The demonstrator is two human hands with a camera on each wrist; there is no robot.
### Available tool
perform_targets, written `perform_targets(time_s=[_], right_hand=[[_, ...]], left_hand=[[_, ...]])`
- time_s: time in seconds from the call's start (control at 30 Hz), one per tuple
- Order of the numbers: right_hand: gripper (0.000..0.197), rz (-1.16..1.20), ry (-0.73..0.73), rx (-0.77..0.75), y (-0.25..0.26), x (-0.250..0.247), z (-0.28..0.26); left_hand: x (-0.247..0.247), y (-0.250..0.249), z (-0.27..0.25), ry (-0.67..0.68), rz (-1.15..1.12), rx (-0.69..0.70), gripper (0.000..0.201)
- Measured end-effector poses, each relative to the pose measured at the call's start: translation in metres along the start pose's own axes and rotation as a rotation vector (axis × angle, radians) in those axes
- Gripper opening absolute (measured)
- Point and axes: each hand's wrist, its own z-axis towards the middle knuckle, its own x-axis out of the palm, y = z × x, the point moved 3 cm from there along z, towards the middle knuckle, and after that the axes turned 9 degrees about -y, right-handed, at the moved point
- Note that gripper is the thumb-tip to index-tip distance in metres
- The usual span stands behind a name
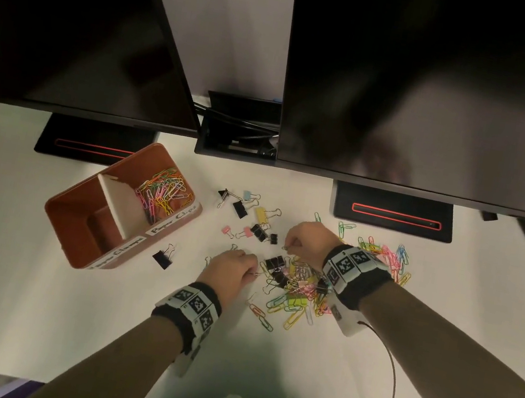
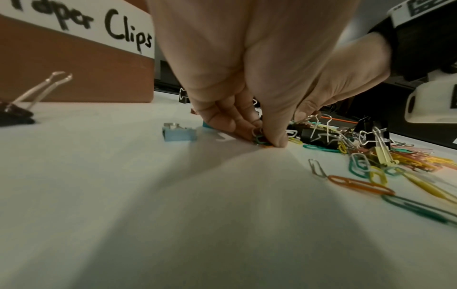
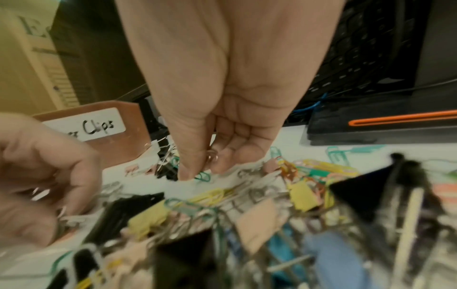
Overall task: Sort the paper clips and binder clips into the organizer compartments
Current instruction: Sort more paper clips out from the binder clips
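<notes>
A brown organizer (image 1: 82, 231) stands at the left of the white desk; its far compartment, labelled "Paper Clips" (image 1: 174, 219), holds coloured paper clips (image 1: 161, 192), and the near compartment looks empty. A mixed pile of paper clips and binder clips (image 1: 295, 284) lies between my hands. My left hand (image 1: 235, 270) is down at the pile's left edge, thumb and fingers pinching a small bunch of paper clips (image 2: 259, 138) against the desk. My right hand (image 1: 305, 244) hovers over the pile's far side, pinching a few paper clips (image 3: 206, 172).
Loose binder clips (image 1: 252, 211) lie between the organizer and the pile; one black binder clip (image 1: 162, 258) sits by the organizer's near corner. More paper clips (image 1: 387, 254) are scattered at the right. Two monitors on black stands (image 1: 394, 214) overhang the desk's far edge. A cable (image 1: 393, 366) trails from my right wrist.
</notes>
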Motion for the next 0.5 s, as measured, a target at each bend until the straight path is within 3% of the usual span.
perform_targets(time_s=[0.13, 0.3, 0.4, 0.5], right_hand=[[0.014, -0.004, -0.081, 0.040, -0.019, -0.015, -0.008], [0.017, -0.048, -0.023, 0.040, -0.029, -0.010, -0.022], [0.027, -0.074, 0.015, 0.000, -0.024, -0.003, -0.023], [0.025, -0.119, 0.012, -0.035, -0.019, 0.000, -0.021]], left_hand=[[0.000, 0.004, -0.001, -0.001, -0.001, 0.007, 0.012], [-0.002, 0.002, -0.004, -0.017, 0.007, 0.100, 0.013], [-0.001, -0.002, -0.003, 0.014, 0.019, 0.149, 0.026], [0.000, -0.002, 0.000, 0.022, 0.022, 0.145, 0.033]])
